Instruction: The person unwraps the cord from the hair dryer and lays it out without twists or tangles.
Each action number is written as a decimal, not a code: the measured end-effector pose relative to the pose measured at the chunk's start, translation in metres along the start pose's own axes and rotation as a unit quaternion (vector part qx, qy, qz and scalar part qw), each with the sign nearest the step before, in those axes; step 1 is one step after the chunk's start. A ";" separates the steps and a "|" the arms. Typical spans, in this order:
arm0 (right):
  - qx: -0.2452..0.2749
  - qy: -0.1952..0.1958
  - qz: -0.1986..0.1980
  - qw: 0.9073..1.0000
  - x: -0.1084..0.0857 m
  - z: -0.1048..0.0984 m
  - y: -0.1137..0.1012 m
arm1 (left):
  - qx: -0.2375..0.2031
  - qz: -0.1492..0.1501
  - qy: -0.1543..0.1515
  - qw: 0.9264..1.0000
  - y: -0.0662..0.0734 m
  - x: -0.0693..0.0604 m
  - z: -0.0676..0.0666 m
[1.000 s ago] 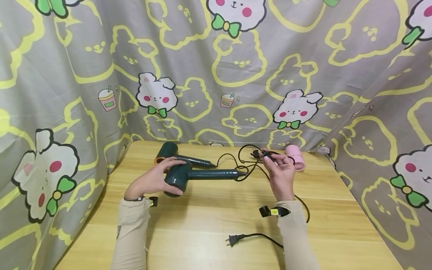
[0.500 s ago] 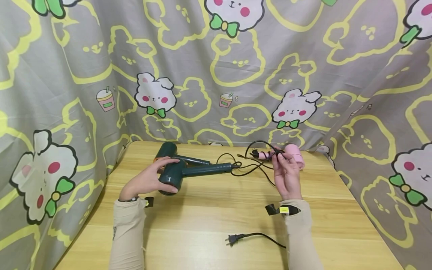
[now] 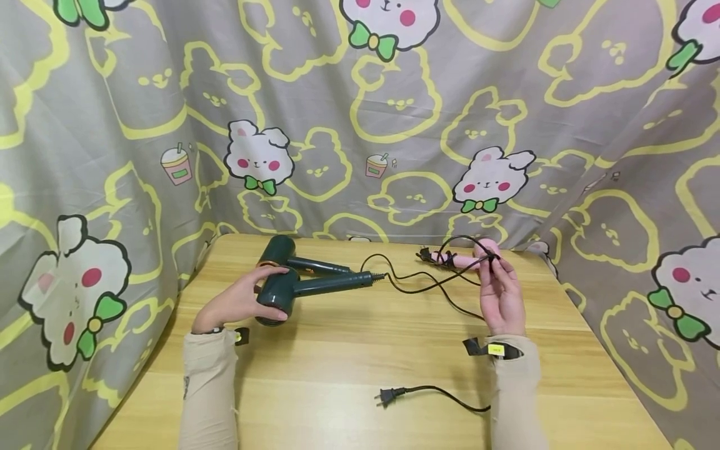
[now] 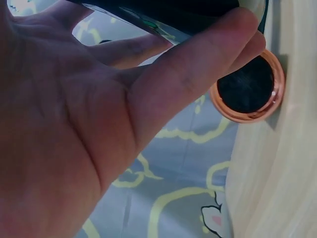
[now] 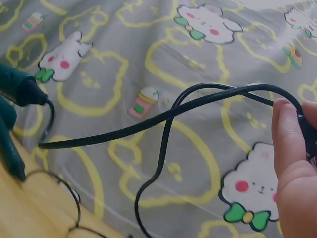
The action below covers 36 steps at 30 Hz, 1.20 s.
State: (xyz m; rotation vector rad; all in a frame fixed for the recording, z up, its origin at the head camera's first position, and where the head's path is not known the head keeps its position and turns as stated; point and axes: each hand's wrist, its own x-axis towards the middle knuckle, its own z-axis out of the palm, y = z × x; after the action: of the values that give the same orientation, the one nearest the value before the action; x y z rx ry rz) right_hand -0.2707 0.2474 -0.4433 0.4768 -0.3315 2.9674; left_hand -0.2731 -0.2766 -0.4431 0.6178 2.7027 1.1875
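My left hand (image 3: 239, 299) grips the barrel of a dark green hair dryer (image 3: 332, 285), thumb on the near side and fingers over the far side. Its handle points right. In the left wrist view the barrel (image 4: 198, 12) shows only in part, above the fingers. From the handle's end a black power cord (image 3: 416, 292) runs right to my right hand (image 3: 504, 303), which pinches it with fingers and thumb. The right wrist view shows this cord (image 5: 114, 136) looping up to the fingertips. What lies inside the pinch is mostly hidden.
Behind lies a second dark green hair dryer (image 3: 317, 265) with an orange-rimmed end. A pink hair dryer (image 3: 465, 261), cord wrapped round its handle, lies at the back right. A two-pin plug (image 3: 388, 397) rests near the front of the wooden table (image 3: 315, 375). Patterned curtains enclose the table.
My right hand has moved right with the cord, drawing it out longer. The left hand and the held hair dryer have shifted slightly left. More of the pink hair dryer's handle now shows.
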 end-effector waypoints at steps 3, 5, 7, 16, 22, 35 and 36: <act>-0.030 0.027 -0.011 0.999 -0.006 -0.005 -0.014 | -0.010 -0.002 -0.008 1.000 -0.003 0.001 0.001; -0.077 0.052 -0.022 0.995 -0.010 -0.006 -0.024 | -0.011 -0.003 -0.005 1.000 -0.005 0.002 0.002; -0.146 0.074 -0.022 0.986 -0.012 -0.005 -0.036 | -0.009 0.001 0.001 1.000 -0.006 0.002 0.003; -0.412 0.112 0.044 0.903 -0.030 0.003 -0.106 | 0.001 0.012 0.017 1.000 -0.015 0.002 0.004; -0.433 0.111 0.025 0.894 -0.040 0.003 -0.158 | 0.002 -0.010 0.006 1.000 -0.021 0.001 0.005; -0.358 -0.061 -0.065 0.929 -0.054 0.037 -0.196 | 0.004 -0.037 -0.004 0.999 -0.040 -0.005 0.002; -0.408 -0.074 -0.064 0.908 -0.055 0.041 -0.193 | 0.005 -0.037 -0.004 0.999 -0.042 -0.005 0.002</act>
State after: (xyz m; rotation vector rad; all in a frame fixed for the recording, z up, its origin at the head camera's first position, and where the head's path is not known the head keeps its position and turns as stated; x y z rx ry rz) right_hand -0.1775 0.4208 -0.3855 0.5635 -1.4017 2.3528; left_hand -0.2811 -0.3025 -0.4750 0.5170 2.7015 1.1524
